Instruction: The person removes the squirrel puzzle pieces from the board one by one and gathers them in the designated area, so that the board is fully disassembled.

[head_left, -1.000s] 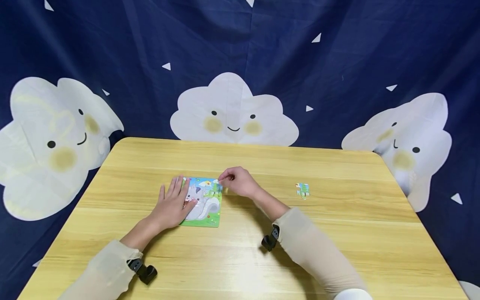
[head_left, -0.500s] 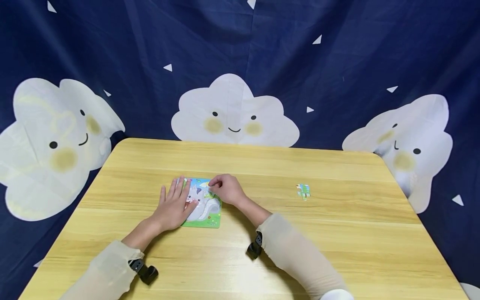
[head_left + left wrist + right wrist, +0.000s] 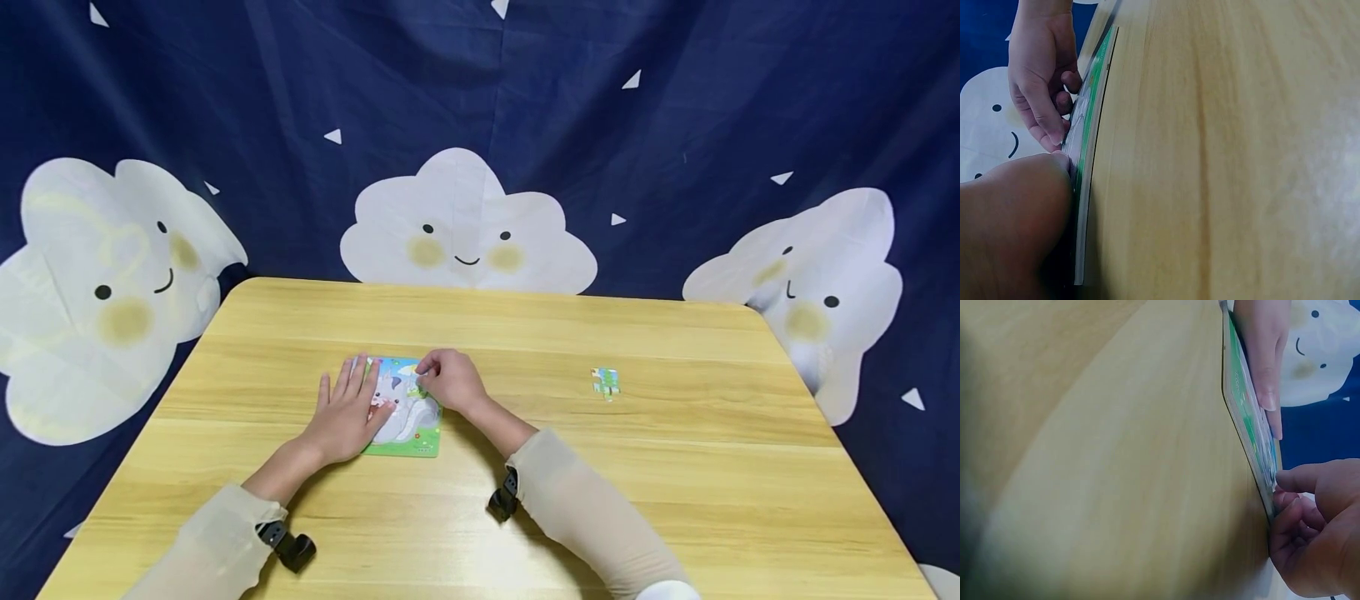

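Board [image 3: 422,451] holds animal picture [image 3: 398,421] beneath left hand [image 3: 347,422].

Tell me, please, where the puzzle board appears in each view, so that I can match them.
Head: puzzle board left of centre, below mid-height, partly under the left hand.
Left wrist: a thin foreshortened strip left of centre.
Right wrist: a thin slanting strip right of centre, down to the right hand.
Shared landmark: the right hand, at the board in every view.
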`<state>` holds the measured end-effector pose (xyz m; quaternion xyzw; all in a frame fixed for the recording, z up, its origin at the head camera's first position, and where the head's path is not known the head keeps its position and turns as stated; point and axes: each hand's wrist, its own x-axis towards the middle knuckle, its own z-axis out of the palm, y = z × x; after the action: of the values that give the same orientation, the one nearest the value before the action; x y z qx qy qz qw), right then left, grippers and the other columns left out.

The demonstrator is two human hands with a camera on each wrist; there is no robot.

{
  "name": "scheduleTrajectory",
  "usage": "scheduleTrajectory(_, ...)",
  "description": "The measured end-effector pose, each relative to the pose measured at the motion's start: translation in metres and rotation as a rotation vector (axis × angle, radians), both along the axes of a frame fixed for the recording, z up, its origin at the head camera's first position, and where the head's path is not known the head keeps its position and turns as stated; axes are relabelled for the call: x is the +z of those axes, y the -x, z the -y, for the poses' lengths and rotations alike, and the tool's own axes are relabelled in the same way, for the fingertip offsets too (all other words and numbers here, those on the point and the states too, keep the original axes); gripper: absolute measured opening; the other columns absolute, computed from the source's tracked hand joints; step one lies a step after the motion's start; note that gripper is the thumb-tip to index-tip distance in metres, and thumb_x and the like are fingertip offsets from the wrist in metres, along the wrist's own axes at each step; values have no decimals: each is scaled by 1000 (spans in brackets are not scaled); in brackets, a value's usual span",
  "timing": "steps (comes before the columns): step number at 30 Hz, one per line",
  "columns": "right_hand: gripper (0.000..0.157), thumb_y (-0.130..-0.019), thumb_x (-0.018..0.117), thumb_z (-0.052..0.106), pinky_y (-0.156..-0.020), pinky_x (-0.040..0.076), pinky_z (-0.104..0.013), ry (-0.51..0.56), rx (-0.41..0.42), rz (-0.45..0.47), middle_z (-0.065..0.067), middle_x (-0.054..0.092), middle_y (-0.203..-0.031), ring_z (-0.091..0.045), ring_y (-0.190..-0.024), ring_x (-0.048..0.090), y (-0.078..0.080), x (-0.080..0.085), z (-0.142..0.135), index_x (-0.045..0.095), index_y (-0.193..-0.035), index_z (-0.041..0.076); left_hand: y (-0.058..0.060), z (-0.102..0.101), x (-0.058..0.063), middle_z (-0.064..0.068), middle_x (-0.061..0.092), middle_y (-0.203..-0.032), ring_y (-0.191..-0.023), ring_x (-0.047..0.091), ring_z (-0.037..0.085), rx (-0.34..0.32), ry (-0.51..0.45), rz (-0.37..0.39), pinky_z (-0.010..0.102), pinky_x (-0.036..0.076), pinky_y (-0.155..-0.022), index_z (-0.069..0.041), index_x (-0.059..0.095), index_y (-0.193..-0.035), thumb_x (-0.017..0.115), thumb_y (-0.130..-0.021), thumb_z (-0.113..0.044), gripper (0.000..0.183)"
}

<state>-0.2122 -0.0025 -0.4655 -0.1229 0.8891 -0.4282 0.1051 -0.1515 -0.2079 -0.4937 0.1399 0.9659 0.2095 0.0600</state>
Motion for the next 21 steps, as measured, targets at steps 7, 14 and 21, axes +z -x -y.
scheduleTrajectory(7, 4, -90, 76, 8, -56, 37, -18, -18, 3, -20, 5, 56, -68, -6, -61, 48, 0, -1, 1, 73, -92, 7, -2, -3, 5, 29, 1, -167, -153, -4, 49, 9, 0, -12, 71, -9, -115, 6, 14, -160, 43, -108, -43, 78)
scheduleTrajectory(14, 7, -89, 79, 12, -56, 36, -20, -80, 4, -42, 6, 55, -67, -6, -60, 48, -1, -1, 2, 72, -92, 10, -5, -5, 10, 30, 4, -166, -153, -1, 50, 13, -7, -27, 72, -6, -115, 7, 16, -160, 45, -108, -41, 76)
scheduleTrajectory(21, 9, -89, 79, 13, -54, 35, -20, -91, -31, -23, 6, 55, -66, -6, -59, 48, -2, 1, 5, 71, -90, 10, -3, -3, 4, 30, 3, -166, -152, -3, 50, 5, -18, -32, 71, -8, -114, 7, 15, -160, 42, -107, -46, 79)
